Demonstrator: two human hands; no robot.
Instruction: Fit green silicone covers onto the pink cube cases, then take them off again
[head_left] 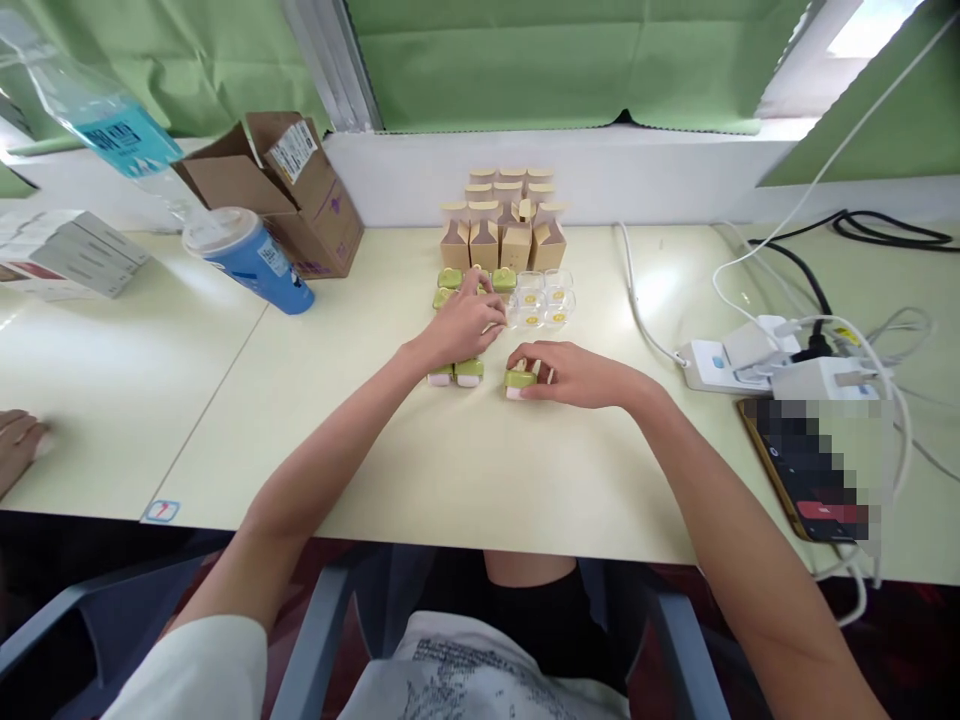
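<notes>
My right hand (566,373) has its fingers and thumb closed around a small green-and-white case (519,384) standing on the table. Farther forward and left, my left hand (463,322) reaches over a cluster of similar green cases (504,279), fingers bent and apart. It covers part of that cluster, so contact with a case is hard to make out. Close below its wrist sit two more green-and-white cases (469,373). Just right of my left fingertips stand several clear plastic containers (531,300) with yellow round marks.
Several open kraft boxes (516,245) stand behind the cases. At left are a blue cup (274,270), a clear bottle (124,130), a cardboard box (322,215) and another person's hand (19,445). A power strip (712,367), cables and a phone (795,470) lie right.
</notes>
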